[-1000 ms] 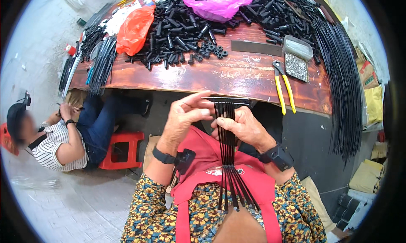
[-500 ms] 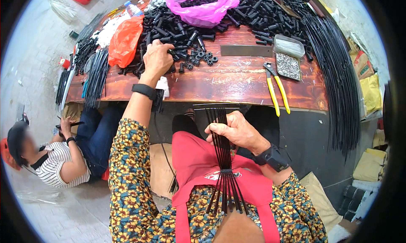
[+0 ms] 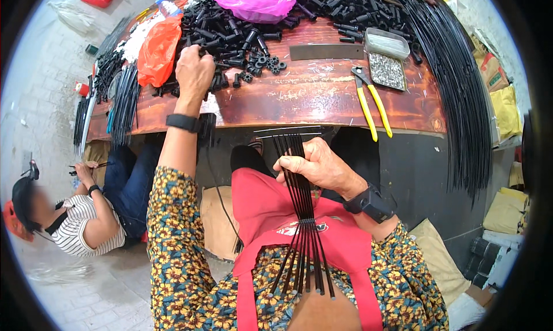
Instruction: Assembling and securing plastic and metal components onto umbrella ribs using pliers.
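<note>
My left hand (image 3: pixel 194 73) reaches onto a heap of black plastic tube-like parts (image 3: pixel 233 36) on the table. Its fingers curl down among them, and their tips are hidden. My right hand (image 3: pixel 319 165) is closed around a bundle of thin black rods (image 3: pixel 306 204), like umbrella ribs, held upright over my lap. The rods are gathered at a narrow band, below which they fan out toward my chest. Two thin pale wires (image 3: pixel 288 130) lie across the far ends of the rods. Small black notched rings (image 3: pixel 262 62) lie right of my left hand.
Yellow-handled pliers (image 3: pixel 368 103) lie near the table's front edge, beside a tin of small metal bits (image 3: pixel 387 72) and a flat metal bar (image 3: pixel 326 52). Long black rods (image 3: pixel 455 106) hang over the right edge. An orange bag (image 3: pixel 158 51) is at left. A seated co-worker (image 3: pixel 86 224) handles thin black pieces.
My left hand has moved slightly left and nearer over the heap, its fingers now lower among the parts. My right hand keeps its hold on the rods. The whole view has shifted a little.
</note>
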`<state>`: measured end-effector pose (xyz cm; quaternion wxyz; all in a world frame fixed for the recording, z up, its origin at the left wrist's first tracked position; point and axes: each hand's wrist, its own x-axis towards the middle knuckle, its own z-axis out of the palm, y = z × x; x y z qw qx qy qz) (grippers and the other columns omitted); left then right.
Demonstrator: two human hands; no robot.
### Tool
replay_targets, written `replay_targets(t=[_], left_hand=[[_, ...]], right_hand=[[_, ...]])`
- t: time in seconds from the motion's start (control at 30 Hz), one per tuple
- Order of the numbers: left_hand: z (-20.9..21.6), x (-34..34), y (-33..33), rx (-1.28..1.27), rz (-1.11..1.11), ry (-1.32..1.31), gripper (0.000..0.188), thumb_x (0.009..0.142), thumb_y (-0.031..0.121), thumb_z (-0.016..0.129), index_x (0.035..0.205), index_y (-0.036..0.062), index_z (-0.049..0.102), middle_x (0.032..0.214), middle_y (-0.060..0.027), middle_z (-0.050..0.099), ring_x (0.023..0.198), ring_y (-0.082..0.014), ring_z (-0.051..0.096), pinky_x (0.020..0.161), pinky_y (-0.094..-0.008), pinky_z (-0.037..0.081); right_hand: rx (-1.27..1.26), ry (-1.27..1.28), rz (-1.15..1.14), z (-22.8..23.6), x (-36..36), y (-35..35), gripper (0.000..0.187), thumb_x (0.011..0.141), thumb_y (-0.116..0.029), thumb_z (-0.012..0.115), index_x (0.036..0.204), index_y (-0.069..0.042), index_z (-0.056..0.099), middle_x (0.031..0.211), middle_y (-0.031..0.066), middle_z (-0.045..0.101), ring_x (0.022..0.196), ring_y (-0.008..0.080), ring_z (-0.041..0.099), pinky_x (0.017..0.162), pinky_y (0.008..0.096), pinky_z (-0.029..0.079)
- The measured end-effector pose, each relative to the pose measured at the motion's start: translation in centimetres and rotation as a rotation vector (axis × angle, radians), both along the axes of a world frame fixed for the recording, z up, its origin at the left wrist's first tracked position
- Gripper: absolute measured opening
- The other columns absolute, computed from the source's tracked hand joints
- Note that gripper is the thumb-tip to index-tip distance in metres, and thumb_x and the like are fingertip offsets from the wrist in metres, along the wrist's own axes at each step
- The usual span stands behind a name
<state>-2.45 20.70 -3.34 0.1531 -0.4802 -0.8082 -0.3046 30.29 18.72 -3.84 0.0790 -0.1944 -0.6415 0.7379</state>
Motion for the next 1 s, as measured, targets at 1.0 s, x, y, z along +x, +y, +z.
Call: replay_targets(t=[1.0], left_hand=[[-0.7,11.6,-7.8,0.385,-0.405,-1.554,0.033,0.084,-0.001,0.060,0.118,0.0005,0.059,0.088,-0.0126,0.065,0.070,-0.0183,0.064,0.062,-0.0314,0.057]], right_hand=[[-0.086,0.085,-0.038,0.2,-0.1,-0.3,0.025,0.086,-0.018,0.060,0.079,0.006,0.065,0.067,0.0086,0.066,0.062,0.0118,0.064,0.058,0.0257,0.051]])
